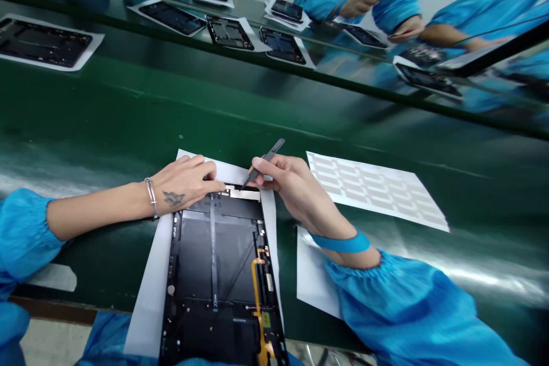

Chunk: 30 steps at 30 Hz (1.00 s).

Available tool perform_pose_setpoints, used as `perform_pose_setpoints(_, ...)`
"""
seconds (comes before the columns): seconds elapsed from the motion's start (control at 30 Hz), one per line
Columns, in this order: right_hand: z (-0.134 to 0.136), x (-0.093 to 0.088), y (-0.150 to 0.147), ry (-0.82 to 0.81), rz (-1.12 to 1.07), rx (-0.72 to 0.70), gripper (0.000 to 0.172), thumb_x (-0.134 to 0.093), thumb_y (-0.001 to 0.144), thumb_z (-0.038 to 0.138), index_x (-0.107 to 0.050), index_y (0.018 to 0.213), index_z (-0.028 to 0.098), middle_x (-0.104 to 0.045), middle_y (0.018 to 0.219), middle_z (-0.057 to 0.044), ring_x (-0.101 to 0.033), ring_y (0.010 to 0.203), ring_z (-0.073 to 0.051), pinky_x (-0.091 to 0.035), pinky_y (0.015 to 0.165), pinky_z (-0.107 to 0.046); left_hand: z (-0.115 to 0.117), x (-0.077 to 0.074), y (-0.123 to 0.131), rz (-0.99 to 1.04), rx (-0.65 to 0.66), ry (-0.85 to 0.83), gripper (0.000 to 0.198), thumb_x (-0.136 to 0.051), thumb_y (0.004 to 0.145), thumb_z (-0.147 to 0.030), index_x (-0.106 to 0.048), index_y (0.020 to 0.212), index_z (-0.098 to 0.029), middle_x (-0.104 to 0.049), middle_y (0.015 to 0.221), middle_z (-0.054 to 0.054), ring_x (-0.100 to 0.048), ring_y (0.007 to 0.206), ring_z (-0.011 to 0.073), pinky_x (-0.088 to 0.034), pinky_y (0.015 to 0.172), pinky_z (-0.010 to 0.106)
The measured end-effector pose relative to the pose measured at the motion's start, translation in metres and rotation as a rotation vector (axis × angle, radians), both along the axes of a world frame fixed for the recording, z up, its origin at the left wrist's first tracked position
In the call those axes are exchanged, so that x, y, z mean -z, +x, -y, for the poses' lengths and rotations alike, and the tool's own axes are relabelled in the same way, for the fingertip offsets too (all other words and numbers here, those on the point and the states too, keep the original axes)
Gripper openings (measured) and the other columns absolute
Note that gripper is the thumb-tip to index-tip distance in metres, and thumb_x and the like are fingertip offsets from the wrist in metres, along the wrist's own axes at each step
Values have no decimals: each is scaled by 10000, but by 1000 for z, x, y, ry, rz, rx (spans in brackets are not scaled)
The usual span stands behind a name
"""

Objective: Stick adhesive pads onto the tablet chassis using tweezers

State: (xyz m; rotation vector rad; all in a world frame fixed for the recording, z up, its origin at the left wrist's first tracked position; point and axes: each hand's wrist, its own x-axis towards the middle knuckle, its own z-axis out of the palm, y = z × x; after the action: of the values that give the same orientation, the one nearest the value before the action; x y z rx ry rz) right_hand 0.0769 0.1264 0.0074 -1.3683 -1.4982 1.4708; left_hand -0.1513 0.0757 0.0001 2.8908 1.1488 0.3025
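Observation:
A black device housing with an orange flex strip lies on white paper in front of me. My right hand pinches dark tweezers, whose tip points down at a pale strip along the housing's far edge. My left hand rests on the far left corner of the housing, fingers bent and thumb near the same pale strip. Whether anything is under its fingers is hidden.
A sheet of grey stickers lies right of my right hand, with white paper nearer me. Beyond a dark ledge stand several housings on papers. People in blue sleeves work across. Another housing lies far left.

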Motion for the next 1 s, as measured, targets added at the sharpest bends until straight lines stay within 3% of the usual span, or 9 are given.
perform_pose_setpoints(0.7, 0, 0, 0, 6, 27, -25, 450, -751, 701, 542, -541, 529, 183, -592, 602, -27, -593, 633, -142, -461, 639, -262, 1, -7, 3, -60, -25, -90, 372, -484, 926, -93, -592, 1238, -266, -555, 1096, 59, -476, 931, 212, -374, 733, 304)
perform_pose_setpoints(0.87, -2, 4, 0, 74, 42, -48, 442, -722, 713, 584, -558, 612, 186, -566, 584, -4, -587, 602, -148, -451, 606, -271, 1, -10, 4, -80, -23, -105, 358, -446, 941, -94, -594, 1223, -257, -548, 1075, 63, -476, 925, 211, -364, 730, 309)
perform_pose_setpoints(1.0, 1, 1, 4, 240, 140, -72, 447, -679, 736, 616, -595, 684, 180, -607, 627, -19, -612, 607, -175, -455, 587, -290, 1, -10, 3, -86, -30, -85, 349, -426, 957, -119, -589, 1232, -262, -548, 1055, 61, -483, 927, 215, -367, 735, 313)
